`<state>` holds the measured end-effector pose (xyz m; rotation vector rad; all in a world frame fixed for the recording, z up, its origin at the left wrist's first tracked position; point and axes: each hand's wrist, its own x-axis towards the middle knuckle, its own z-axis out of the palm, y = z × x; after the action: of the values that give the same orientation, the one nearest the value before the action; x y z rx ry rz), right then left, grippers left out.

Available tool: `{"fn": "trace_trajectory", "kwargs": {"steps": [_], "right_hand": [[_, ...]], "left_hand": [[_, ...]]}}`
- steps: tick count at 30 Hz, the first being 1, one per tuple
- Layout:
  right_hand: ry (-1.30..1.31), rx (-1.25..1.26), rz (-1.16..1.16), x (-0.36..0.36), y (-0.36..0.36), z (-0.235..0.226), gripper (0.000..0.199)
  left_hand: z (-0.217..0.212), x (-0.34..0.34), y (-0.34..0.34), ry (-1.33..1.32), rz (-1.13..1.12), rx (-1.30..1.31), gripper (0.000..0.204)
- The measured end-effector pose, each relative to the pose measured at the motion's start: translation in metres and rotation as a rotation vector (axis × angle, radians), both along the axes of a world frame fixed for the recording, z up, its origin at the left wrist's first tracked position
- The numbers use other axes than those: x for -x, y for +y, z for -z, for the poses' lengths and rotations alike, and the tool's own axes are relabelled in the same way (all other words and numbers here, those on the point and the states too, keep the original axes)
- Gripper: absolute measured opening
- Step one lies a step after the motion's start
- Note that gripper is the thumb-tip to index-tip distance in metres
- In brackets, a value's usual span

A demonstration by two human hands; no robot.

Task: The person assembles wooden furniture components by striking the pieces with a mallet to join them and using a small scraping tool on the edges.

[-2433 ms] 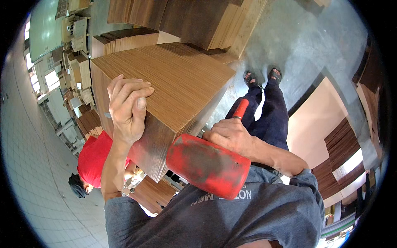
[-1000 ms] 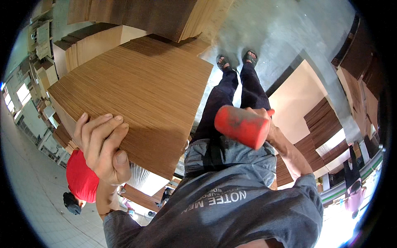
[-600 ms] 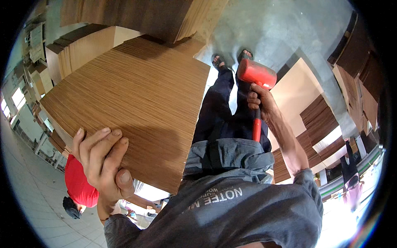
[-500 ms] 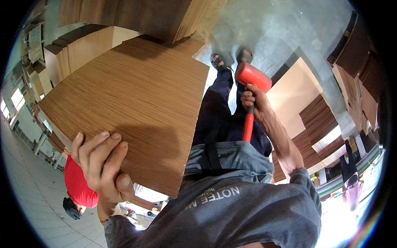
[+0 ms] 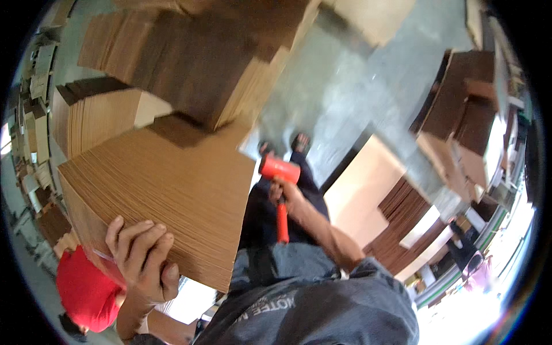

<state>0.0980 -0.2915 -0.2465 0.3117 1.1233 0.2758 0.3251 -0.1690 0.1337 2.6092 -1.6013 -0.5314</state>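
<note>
Left hand (image 5: 141, 261): my fingers spread flat on the veneer stack (image 5: 155, 195) — steadying its edge.
Right hand (image 5: 283, 192): closed round the red mallet (image 5: 280, 172).
Progress: stack edges look nearly flush — tapping probably unfinished.

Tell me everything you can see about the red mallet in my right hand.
The mallet has a blocky, bright red-orange head and a slimmer red handle that hangs down from it, nearly upright in the picture. It looks like rubber or plastic, though blur hides any detail. The right hand is closed around the handle close under the head, so most of the handle shows below the fist. It is held in the air beside the near edge of the stack of thin wood sheets, not touching it.
</note>
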Motion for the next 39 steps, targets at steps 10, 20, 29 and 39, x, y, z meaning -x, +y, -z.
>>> {"fn": "trace_trajectory", "kwargs": {"steps": [10, 20, 29, 39], "right_hand": [[-0.117, 0.689, -0.019, -0.013, -0.134, -0.145, 0.017], [-0.468, 1.809, -0.352, -0.106, -0.324, -0.312, 0.028], [-0.724, 2.694, -0.832, -0.274, -0.480, -0.304, 0.038], [-0.344, 3.250, -1.123, -0.422, -0.520, -0.256, 0.053]], "left_hand": [[-0.011, 0.001, -0.010, 0.045, -0.035, 0.274, 0.026], [-0.044, 0.030, -0.021, -0.341, -0.250, 0.371, 0.036], [-0.029, 0.197, -0.050, -0.353, -0.700, 0.694, 0.026], [0.161, 0.350, -0.038, 0.024, -1.841, 0.694, 0.016]]}}
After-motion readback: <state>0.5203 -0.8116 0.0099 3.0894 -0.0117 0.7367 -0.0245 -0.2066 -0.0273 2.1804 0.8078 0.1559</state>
